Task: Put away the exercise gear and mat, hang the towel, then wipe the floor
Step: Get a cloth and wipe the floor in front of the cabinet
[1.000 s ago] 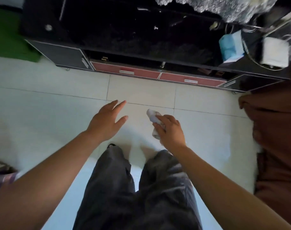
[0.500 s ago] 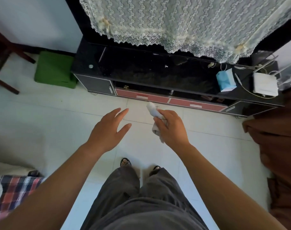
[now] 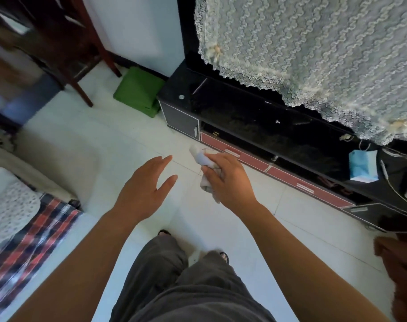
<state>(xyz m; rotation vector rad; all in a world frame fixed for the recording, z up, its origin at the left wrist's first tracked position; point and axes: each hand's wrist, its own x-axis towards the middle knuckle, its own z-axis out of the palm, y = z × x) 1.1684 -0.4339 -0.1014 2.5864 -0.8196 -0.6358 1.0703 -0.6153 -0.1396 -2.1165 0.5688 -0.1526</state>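
I am gripping a pale, soft cloth in my right hand. My fingers are curling round its crumpled middle, one rounded end is poking out above my knuckles, and a limp tail is hanging below my palm. The cloth is hovering just in front of the black cabinet, near the cabinet's left end and level with its red drawer fronts. It is not touching the cabinet.

My left hand is holding nothing. Its fingers are lying straight and close together, thumb spread out, palm down. It is floating beside the right hand, a little farther from the cabinet, with a clear gap between it and the cloth.

The floor in front of the cabinet is glossy white tile with thin grout lines, and I am standing on it in loose grey trousers. The cabinet is low, long and shiny, and a pale lace cover with a scalloped edge is draping down over its back. A blue tissue box is sitting on its top towards the right end. A square green cushion is lying on the floor against its left end, with dark wooden furniture legs beyond that. Well away from the cabinet, on my left, a red-and-black plaid blanket is showing.
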